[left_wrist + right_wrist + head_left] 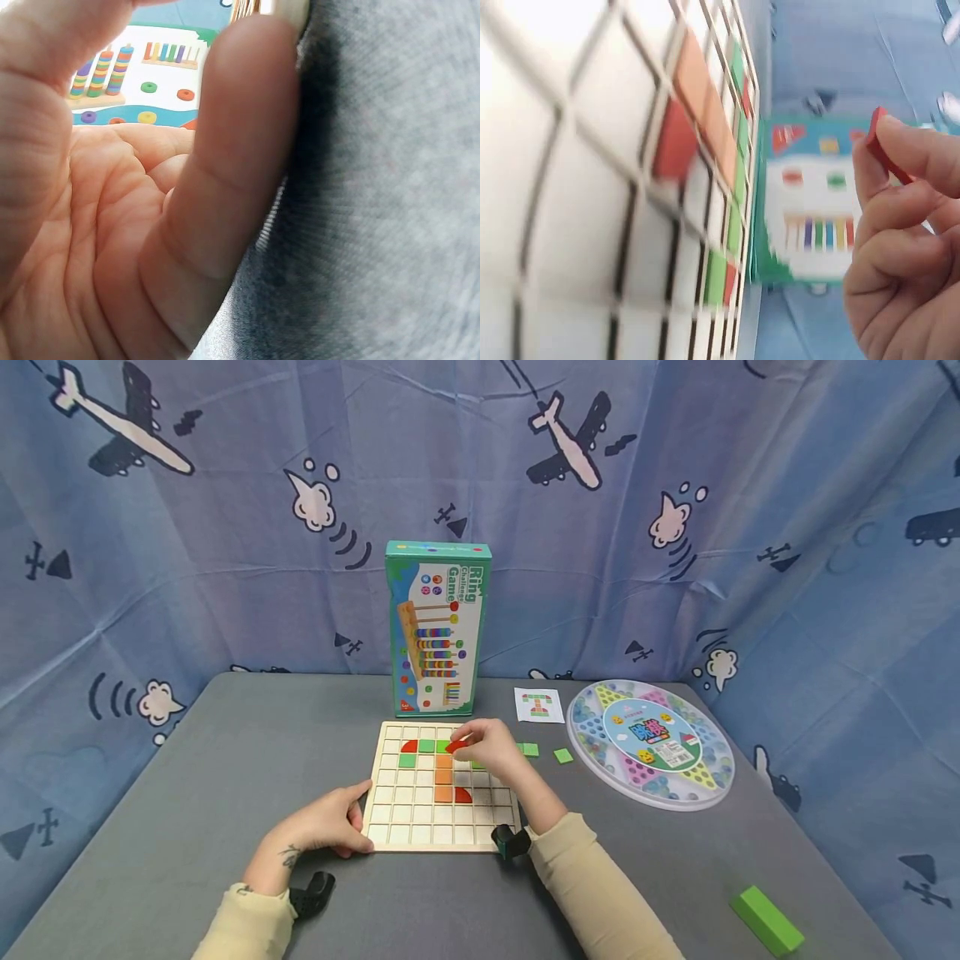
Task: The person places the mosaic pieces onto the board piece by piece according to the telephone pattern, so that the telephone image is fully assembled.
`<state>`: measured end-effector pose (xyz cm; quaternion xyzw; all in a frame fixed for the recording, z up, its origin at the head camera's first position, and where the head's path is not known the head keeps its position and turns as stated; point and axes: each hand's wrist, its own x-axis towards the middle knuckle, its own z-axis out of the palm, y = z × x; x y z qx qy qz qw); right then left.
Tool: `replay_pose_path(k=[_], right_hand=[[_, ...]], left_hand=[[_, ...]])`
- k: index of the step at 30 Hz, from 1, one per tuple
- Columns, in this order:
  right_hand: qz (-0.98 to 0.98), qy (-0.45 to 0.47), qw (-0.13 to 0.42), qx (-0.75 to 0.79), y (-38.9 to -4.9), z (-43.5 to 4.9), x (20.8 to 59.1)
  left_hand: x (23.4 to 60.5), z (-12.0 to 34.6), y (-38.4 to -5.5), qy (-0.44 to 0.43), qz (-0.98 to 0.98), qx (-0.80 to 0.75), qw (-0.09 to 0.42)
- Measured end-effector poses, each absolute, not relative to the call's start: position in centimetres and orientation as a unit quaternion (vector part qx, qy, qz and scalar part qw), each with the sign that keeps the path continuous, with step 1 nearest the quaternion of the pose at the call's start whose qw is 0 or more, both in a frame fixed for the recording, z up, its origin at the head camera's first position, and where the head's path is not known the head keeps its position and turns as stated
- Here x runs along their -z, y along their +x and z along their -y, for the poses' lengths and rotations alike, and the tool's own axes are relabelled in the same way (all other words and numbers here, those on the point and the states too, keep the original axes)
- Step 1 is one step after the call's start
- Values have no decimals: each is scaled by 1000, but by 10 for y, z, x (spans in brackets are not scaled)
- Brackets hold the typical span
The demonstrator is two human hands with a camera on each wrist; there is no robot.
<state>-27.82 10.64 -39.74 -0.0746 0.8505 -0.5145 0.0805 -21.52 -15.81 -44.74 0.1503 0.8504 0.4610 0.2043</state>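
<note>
A wooden grid board (401,835) lies flat on the table, with red, green and orange tiles set in it. Thumb and fingertips of my left hand (318,822) touch the board's left edge and near corner. My right hand (487,747) is over the far part of the board and pinches a red quarter-round tile (889,154) between thumb and forefinger. Orange square tiles (444,777) form a column, with a red quarter-round tile (462,795) beside the lowest. Green tiles (426,746) sit along the far row; my right hand hides part of that row.
Loose green tiles (563,756) lie right of the board. A small pattern card (538,705) is behind them, near a round Chinese checkers board (720,752). A Ring Challenge Game box (437,627) stands behind the board. A green block (767,920) lies front right.
</note>
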Motion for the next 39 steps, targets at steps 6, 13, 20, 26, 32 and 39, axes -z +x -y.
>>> replay_pose_path(k=[6,13,20,26,32,39], right_hand=[[-896,-132,112,409,-268,-75,401],[-937,-174,118,280,-264,-58,409],[-951,-181,112,227,-263,-54,417],[-954,-173,115,215,-262,-52,417],[-957,-171,109,206,-262,-52,419],[-931,-162,109,308,-262,-71,413]], left_hand=[[445,158,-214,150,-850,-462,204],[445,158,-214,154,-849,-463,204],[445,158,-214,153,-848,-464,204],[445,158,-214,154,-848,-464,204],[445,159,-214,153,-848,-465,203],[445,159,-215,153,-849,-462,207]])
